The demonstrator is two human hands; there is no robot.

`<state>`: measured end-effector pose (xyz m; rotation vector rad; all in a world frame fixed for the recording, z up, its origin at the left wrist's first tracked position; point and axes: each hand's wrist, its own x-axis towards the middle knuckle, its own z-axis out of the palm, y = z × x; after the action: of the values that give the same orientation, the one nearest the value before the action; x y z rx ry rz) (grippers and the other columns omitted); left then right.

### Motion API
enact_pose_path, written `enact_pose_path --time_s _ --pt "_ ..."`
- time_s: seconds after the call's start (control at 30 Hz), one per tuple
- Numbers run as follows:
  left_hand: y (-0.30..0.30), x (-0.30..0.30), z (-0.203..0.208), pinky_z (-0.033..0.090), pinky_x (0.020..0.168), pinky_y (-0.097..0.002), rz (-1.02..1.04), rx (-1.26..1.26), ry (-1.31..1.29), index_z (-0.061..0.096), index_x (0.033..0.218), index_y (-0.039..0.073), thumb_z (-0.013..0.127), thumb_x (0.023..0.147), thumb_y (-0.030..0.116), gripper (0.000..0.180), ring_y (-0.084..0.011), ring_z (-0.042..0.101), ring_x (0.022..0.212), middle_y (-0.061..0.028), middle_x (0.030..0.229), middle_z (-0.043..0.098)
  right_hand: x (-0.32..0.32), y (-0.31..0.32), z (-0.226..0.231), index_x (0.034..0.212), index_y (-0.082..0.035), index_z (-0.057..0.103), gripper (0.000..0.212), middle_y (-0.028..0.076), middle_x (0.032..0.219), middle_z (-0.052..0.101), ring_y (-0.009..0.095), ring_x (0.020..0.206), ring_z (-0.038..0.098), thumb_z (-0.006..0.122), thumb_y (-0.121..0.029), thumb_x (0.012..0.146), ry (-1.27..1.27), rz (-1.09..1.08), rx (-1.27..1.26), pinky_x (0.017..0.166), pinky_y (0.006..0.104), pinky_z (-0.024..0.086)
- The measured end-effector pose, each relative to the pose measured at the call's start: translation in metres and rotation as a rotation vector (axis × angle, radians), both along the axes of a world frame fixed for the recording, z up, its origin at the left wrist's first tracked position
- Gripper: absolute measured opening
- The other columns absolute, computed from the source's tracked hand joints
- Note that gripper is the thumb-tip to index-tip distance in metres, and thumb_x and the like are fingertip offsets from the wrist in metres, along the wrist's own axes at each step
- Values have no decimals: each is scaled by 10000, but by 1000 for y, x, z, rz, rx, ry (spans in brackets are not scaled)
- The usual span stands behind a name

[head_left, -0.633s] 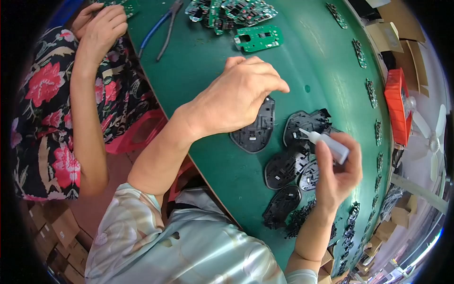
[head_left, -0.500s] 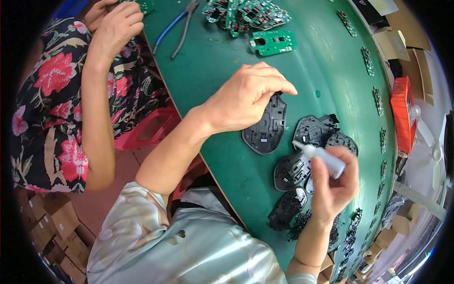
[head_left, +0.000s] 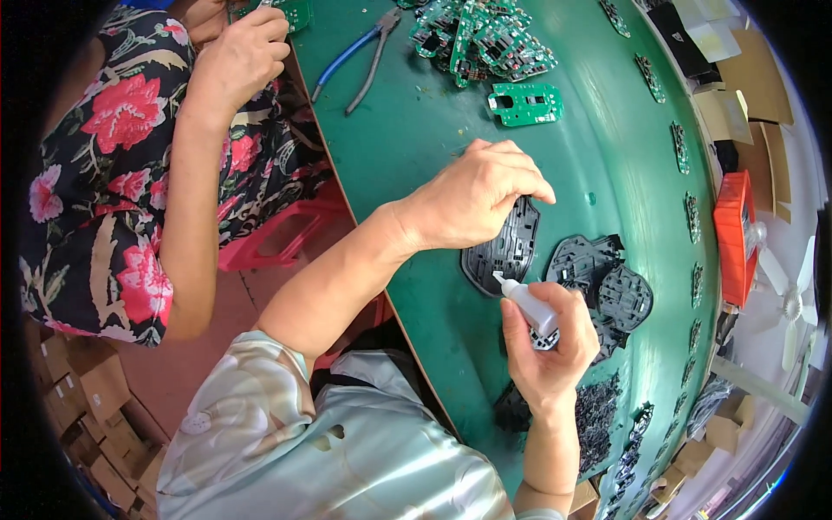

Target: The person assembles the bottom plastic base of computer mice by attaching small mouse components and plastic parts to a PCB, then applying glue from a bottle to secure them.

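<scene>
On the green table in front of me, my left hand rests over a black plastic shell, fingers curled and pressed down on its upper edge, holding it flat against the tabletop. My right hand is wrapped around a small white glue bottle, fingers pressed together around its body, with the pointed nozzle tilted up and to the left so the tip sits just at the lower edge of the shell. What is inside the bottle I cannot tell, since my fingers cover most of it.

Just right of the shell lie more black shells, overlapping one another, and further ones are heaped below my right wrist. At the far side of the table sits a pile of green circuit boards, with a single board lying apart just below it. Blue-handled pliers lie left of the pile. A row of small dark parts runs along the right edge of the table, and an orange box stands just beyond that; its contents are not visible.

To my left, another person in a flowered dress has a hand at the table's far corner.
</scene>
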<state>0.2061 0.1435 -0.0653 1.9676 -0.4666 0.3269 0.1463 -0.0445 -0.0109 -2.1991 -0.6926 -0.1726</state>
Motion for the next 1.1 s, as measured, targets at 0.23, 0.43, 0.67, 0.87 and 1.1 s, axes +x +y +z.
enact_pose_path --time_s 0.23,0.43,0.67,0.87,1.1 --pt "-1 -1 0 426 881 -357 3 20 3 692 937 84 556 819 -66 235 -224 605 965 -35 942 663 0 1 0 915 -32 608 289 92 719 580 230 552 531 785 -6 688 -9 9 -28 489 323 414" --pt "3 -1 -2 421 880 -354 -3 7 1 694 936 87 561 828 -53 221 -220 607 962 -39 943 664 -1 3 -2 913 -29 608 283 94 737 597 219 561 543 784 -9 693 -2 -13 -31 503 316 430" --pt "2 7 2 453 836 -359 -25 26 -75 696 923 65 572 804 -64 215 -248 622 927 -59 915 673 -9 -25 14 1096 5 529 318 109 949 655 184 747 645 704 -13 831 773 -277 875 681 312 543" --pt "7 6 8 468 806 -365 7 55 -56 694 894 49 559 798 -55 196 -267 630 886 -90 881 678 21 -68 32 1307 -2 472 430 135 1136 620 262 1028 611 554 -258 971 844 154 1593 924 403 499" --pt "-11 -2 21 462 821 -357 51 137 -192 700 861 48 606 791 -48 151 -258 622 910 -76 872 680 39 -132 123 1246 9 539 384 178 1236 608 311 1175 564 507 -266 980 472 285 1273 1022 436 422"
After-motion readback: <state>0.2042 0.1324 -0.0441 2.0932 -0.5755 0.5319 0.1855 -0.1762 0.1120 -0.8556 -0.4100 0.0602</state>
